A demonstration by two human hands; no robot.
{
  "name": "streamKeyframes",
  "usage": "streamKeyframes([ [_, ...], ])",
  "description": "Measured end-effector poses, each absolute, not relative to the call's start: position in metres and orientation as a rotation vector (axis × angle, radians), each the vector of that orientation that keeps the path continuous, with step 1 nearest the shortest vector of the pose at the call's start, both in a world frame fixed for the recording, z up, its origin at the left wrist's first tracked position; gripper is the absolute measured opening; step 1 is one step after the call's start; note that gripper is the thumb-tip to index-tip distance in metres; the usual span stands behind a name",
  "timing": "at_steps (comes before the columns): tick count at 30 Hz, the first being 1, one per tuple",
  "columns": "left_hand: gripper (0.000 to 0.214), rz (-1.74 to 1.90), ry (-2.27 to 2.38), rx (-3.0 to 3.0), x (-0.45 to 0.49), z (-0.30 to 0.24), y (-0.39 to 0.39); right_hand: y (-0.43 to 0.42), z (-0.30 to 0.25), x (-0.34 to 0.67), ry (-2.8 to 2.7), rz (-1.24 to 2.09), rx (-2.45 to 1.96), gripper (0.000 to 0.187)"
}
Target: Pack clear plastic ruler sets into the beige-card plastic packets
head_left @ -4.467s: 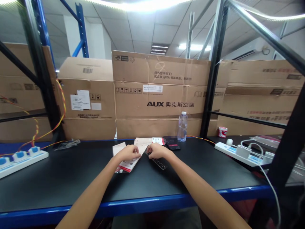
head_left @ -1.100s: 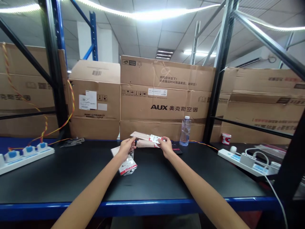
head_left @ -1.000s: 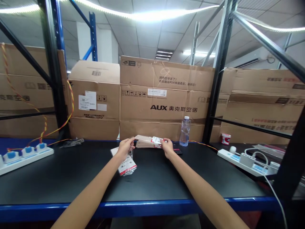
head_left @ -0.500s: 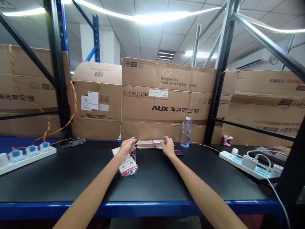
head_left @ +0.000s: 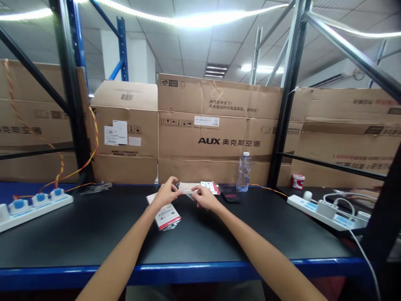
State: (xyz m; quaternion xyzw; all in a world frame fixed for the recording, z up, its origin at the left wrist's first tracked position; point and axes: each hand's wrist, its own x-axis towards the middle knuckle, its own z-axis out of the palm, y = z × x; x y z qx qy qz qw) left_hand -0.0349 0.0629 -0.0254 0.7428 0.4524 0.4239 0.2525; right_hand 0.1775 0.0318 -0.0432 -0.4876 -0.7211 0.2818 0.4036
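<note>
My left hand (head_left: 166,193) is closed in a pinch at the left end of a small, thin greyish slotted piece (head_left: 189,195). My right hand (head_left: 205,197) pinches the same piece from the right; fingers hide most of it. Just behind them on the table lies a flat clear packet with pale strips and a white-and-red card (head_left: 209,186) at its right end. Below my left hand, another white packet (head_left: 169,216) with a red edge and a printed 4 rests on the table, partly covered by that hand.
A dark flat object (head_left: 231,196) and a clear water bottle (head_left: 244,172) stand right of the packets. Power strips lie at the left (head_left: 37,208) and right (head_left: 322,213) of the black table (head_left: 103,234). Cardboard boxes (head_left: 206,138) form a wall behind.
My right hand has let go of the card end of the packet and moved left, close to my left hand. The packet now lies behind the hands. The slotted piece has turned from upright.
</note>
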Motion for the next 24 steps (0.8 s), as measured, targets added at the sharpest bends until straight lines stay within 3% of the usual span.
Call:
streamKeyframes([
  [3,0.047,0.953,1.809,2.213,-0.06,-0.022,0.07,0.033,-0.041,0.19,-1.802,0.377,-1.28,0.027],
  [7,0.058,0.465,2.102,2.133,-0.085,-0.022,0.077,0.03,-0.039,0.196,-1.839,0.36,-1.299,0.044],
  [14,0.06,0.382,1.619,2.28,-0.07,-0.019,0.071,0.017,-0.046,0.172,-2.052,0.433,-1.171,0.05],
  [18,0.055,0.37,1.075,2.294,-0.053,-0.019,0.062,0.015,-0.048,0.168,-2.103,0.521,-1.183,0.069],
  [20,0.053,0.342,1.078,2.321,-0.048,-0.021,0.06,0.018,-0.051,0.169,-2.136,0.507,-1.241,0.073],
  [24,0.049,0.332,1.194,2.378,-0.043,-0.021,0.059,0.024,-0.055,0.174,-2.12,0.418,-1.33,0.061],
])
